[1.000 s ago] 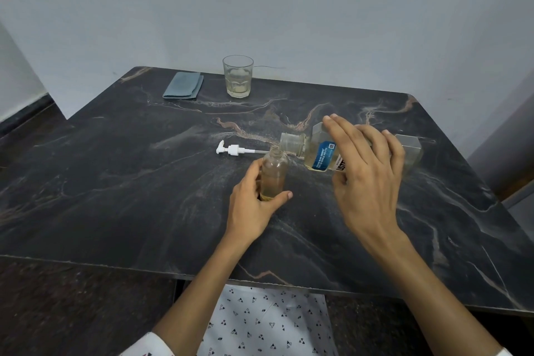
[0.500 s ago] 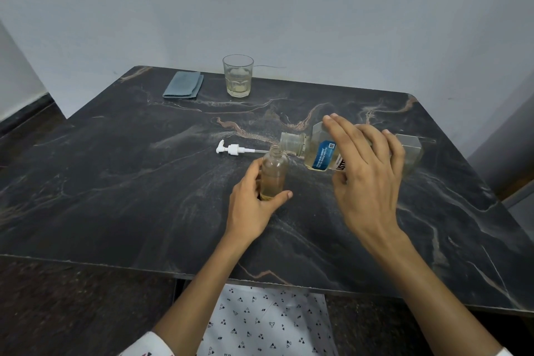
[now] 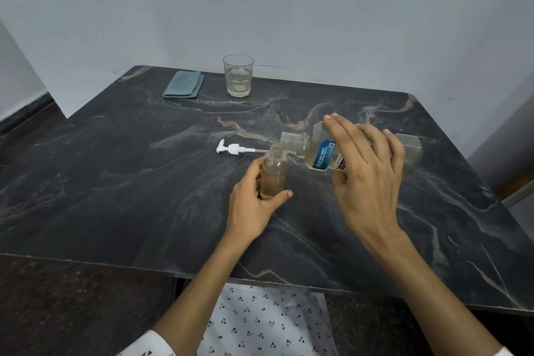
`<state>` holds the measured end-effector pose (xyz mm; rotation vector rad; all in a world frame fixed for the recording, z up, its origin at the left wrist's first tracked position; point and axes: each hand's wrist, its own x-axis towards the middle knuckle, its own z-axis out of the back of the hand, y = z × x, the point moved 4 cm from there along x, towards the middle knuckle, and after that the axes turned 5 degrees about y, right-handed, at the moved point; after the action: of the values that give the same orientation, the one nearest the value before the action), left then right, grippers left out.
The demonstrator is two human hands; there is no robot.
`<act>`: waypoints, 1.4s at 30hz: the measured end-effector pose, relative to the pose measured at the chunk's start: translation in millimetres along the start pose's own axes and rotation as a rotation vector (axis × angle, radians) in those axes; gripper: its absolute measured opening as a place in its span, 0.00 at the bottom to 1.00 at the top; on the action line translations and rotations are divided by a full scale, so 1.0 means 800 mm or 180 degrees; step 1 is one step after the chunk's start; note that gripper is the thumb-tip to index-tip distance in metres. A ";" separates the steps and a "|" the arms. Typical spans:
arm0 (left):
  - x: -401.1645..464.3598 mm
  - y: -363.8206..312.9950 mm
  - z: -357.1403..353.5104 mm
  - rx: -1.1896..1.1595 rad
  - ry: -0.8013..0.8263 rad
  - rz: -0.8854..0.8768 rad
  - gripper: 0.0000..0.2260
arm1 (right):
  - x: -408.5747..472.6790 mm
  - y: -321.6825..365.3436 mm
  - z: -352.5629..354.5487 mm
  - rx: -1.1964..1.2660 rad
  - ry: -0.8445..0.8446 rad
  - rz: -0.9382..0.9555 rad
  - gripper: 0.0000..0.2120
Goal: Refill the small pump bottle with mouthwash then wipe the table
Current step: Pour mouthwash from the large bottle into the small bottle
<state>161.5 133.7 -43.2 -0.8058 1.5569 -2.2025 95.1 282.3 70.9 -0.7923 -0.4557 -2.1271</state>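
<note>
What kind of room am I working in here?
Probably a plain room in a home, though that is not certain. A dark marble-look table stands against a bare pale wall, with a drinking glass, a folded cloth and a mouthwash bottle on or over it.

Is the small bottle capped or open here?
Open. The small bottle has a bare neck, and its white pump lies on the table beside it. The left hand holds it upright.

Black marble desk with tan veins, grey-blue folded cloth, white pump head, blue-labelled clear mouthwash bottle of pale yellow liquid, white triangle-print garment
</note>
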 end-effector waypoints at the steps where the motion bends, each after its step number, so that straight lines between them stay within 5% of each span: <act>1: 0.000 0.000 0.000 0.0008 -0.0010 -0.0008 0.28 | 0.000 0.000 0.000 -0.0001 -0.0005 -0.0002 0.40; 42: 0.000 -0.003 0.001 0.0061 0.0018 -0.0054 0.29 | 0.000 0.000 -0.001 0.0009 0.0005 0.0005 0.41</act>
<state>162.0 133.8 -40.7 -0.8107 1.5347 -2.2302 94.8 282.2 70.6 -0.7892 -0.4572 -2.1248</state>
